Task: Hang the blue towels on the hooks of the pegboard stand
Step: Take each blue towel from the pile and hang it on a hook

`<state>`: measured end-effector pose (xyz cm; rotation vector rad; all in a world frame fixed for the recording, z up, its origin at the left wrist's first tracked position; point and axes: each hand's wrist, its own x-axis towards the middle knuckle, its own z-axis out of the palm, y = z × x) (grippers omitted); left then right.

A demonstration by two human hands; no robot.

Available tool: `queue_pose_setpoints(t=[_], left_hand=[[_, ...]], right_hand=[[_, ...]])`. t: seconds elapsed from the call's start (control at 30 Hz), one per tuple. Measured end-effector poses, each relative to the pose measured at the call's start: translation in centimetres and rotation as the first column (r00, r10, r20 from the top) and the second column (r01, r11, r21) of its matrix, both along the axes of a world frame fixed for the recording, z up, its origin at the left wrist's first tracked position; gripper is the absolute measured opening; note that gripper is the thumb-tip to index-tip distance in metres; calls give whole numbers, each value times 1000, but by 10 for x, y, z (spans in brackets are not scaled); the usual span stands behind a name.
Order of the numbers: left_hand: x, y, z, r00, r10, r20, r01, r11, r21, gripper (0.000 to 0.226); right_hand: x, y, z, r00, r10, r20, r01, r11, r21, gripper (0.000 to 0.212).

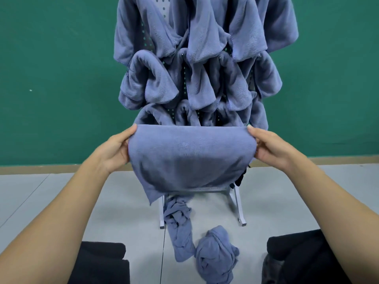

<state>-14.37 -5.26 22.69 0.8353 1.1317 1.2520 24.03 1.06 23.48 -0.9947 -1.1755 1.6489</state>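
Observation:
I hold a blue towel (190, 158) stretched flat between both hands, in front of the lower part of the pegboard stand (162, 212). My left hand (115, 149) grips its left edge and my right hand (268, 147) grips its right edge. Behind it, several blue towels (196, 58) hang in bunches over the stand and hide most of the perforated board and its hooks. On the floor by the stand's feet lie a twisted blue towel (179, 226) and a crumpled one (217, 253).
A green wall (55, 78) rises behind the stand, with a tan strip at its base. The floor (82, 197) is pale grey. My dark-clothed knees (100, 263) fill both lower corners. The stand's white legs (239, 206) rest on the floor.

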Motion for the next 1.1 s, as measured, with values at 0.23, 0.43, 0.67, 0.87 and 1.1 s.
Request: queue_pose_setpoints(t=[0.23,0.43,0.67,0.87,1.1], left_hand=[[66,8,-4,958,283,-40,-283,959,-6,14],[140,6,-5,932,208,-298,-165,973,163,25],[154,3,-10,912,125,-390,-8,957,289,17],[143,3,-4,965,62,-256,-3,974,225,9],[136,-3,11,921,-159,-355,256,935,246,16]], right_hand=[[-43,-15,-4,984,-155,86,157,988,-6,18],[-88,-41,-4,990,-28,139,12,994,110,12],[-91,-42,-7,999,-8,44,2,989,146,11],[-66,-29,6,965,-161,209,55,898,436,15],[-49,-20,-1,741,24,671,-401,817,413,37]])
